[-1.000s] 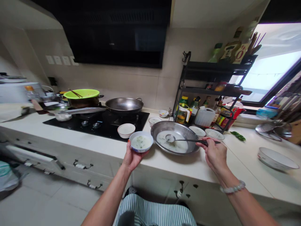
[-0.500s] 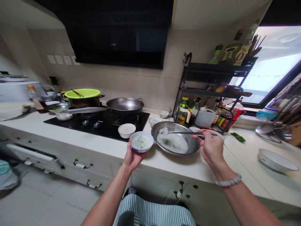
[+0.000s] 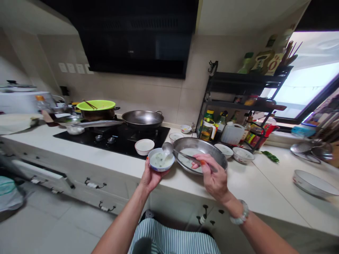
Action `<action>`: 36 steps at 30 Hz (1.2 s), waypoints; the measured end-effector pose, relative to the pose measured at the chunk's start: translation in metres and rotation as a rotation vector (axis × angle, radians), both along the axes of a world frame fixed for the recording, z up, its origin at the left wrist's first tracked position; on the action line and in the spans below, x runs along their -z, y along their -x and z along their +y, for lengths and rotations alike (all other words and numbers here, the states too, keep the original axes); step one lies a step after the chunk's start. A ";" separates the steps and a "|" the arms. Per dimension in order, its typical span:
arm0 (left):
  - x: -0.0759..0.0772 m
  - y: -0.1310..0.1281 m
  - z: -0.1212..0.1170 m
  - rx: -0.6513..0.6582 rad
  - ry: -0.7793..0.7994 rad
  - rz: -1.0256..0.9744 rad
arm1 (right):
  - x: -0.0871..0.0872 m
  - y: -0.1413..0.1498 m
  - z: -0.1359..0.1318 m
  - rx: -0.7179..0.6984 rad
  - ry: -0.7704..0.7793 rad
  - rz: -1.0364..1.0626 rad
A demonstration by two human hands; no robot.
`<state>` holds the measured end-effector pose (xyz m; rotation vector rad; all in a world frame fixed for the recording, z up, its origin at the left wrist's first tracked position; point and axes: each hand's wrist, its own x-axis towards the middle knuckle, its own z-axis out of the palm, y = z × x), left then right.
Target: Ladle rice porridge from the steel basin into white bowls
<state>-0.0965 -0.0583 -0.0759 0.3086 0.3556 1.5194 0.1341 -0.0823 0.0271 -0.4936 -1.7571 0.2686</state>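
We see the ladle (image 3: pixel 182 154) with its scoop at the right-hand edge of the patterned bowl (image 3: pixel 159 169), mouth tipped toward the pale, green-flecked liquid inside; whether metal touches rim we cannot tell. The ladle's long axis runs from this scoop rightward and slightly nearer to us, across the steel basin (image 3: pixel 223 158), to the right hand (image 3: pixel 215 179), whose grip is closed round the handle. The bowl thus lies to the left of that grip, at the far end of the handle. The left hand (image 3: pixel 153 179) is the nearer to the scoop; its grip cradles the bowl from beneath, thumb against the side, above the front edge of the tabletop (image 3: pixel 243 187). Just beyond the bowl, a white bowl (image 3: pixel 144 152) stands at the corner of the cooktop (image 3: pixel 119 141). Compared with half a second earlier, we note that the scoop has passed leftward from above the basin to the bowl, and the right hand has followed, uncovering two filled bowls to the right; the left hand's hold is unchanged.
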 end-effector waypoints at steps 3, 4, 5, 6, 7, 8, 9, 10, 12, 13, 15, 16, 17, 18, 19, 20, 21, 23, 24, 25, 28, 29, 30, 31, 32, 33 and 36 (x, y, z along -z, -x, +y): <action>-0.003 -0.001 -0.001 -0.003 -0.002 0.009 | 0.005 -0.002 -0.007 -0.088 -0.157 -0.116; -0.003 -0.001 -0.002 -0.001 -0.003 0.010 | 0.006 -0.002 -0.008 -0.086 -0.152 -0.114; -0.003 -0.001 -0.002 0.001 -0.001 0.007 | 0.007 -0.003 -0.007 -0.062 -0.115 -0.086; -0.003 -0.001 -0.002 0.002 0.001 0.003 | 0.008 -0.003 -0.006 -0.015 -0.043 -0.034; -0.003 -0.001 -0.001 0.004 0.003 -0.003 | 0.009 -0.004 -0.003 0.047 0.056 0.039; -0.003 -0.001 -0.001 0.005 0.007 -0.009 | 0.010 -0.006 0.002 0.108 0.168 0.129; -0.002 -0.001 -0.001 0.006 0.011 -0.012 | 0.010 -0.009 0.007 0.156 0.280 0.232; -0.001 0.000 0.000 0.007 0.013 -0.013 | 0.010 -0.013 0.013 0.188 0.376 0.344; 0.000 0.000 0.000 0.009 0.012 -0.010 | 0.011 -0.024 0.025 0.210 0.484 0.548; 0.001 0.000 0.000 0.011 0.007 -0.008 | 0.011 -0.032 0.031 0.228 0.502 0.608; 0.001 0.000 0.000 0.013 -0.004 -0.005 | 0.013 -0.048 0.037 0.297 0.516 0.603; 0.001 0.000 0.000 0.011 -0.007 -0.004 | 0.014 -0.056 0.039 0.340 0.517 0.553; 0.000 0.000 -0.001 0.007 -0.008 -0.002 | 0.015 -0.063 0.039 0.381 0.517 0.488; 0.000 0.000 -0.001 0.003 -0.007 0.001 | 0.017 -0.070 0.038 0.418 0.511 0.417; -0.001 0.000 -0.001 -0.001 -0.005 0.002 | 0.019 -0.075 0.037 0.451 0.501 0.347; -0.002 0.000 -0.002 -0.004 -0.002 0.003 | 0.021 -0.079 0.036 0.480 0.487 0.284; -0.002 0.000 -0.002 -0.006 0.001 0.004 | 0.023 -0.082 0.035 0.505 0.469 0.229; -0.004 -0.001 -0.002 -0.008 0.010 0.007 | 0.026 -0.084 0.033 0.541 0.433 0.150; -0.004 -0.001 -0.003 -0.010 0.013 0.010 | 0.028 -0.084 0.032 0.549 0.423 0.133; -0.005 -0.001 -0.003 -0.011 0.015 0.013 | 0.029 -0.084 0.033 0.549 0.422 0.132; -0.006 -0.002 -0.003 -0.017 0.016 0.022 | 0.032 -0.081 0.036 0.516 0.470 0.205; -0.006 -0.002 -0.003 -0.021 0.019 0.025 | 0.033 -0.081 0.038 0.502 0.499 0.250; -0.006 -0.002 -0.003 -0.024 0.023 0.028 | 0.034 -0.080 0.040 0.491 0.530 0.304; -0.006 -0.002 -0.004 -0.025 0.026 0.031 | 0.034 -0.081 0.043 0.481 0.559 0.363; -0.007 -0.002 -0.004 -0.025 0.028 0.032 | 0.035 -0.081 0.045 0.472 0.585 0.425; -0.006 -0.002 -0.004 -0.024 0.028 0.032 | 0.036 -0.082 0.048 0.461 0.604 0.488; -0.006 -0.001 -0.003 -0.012 0.018 0.020 | 0.037 -0.086 0.053 0.419 0.622 0.617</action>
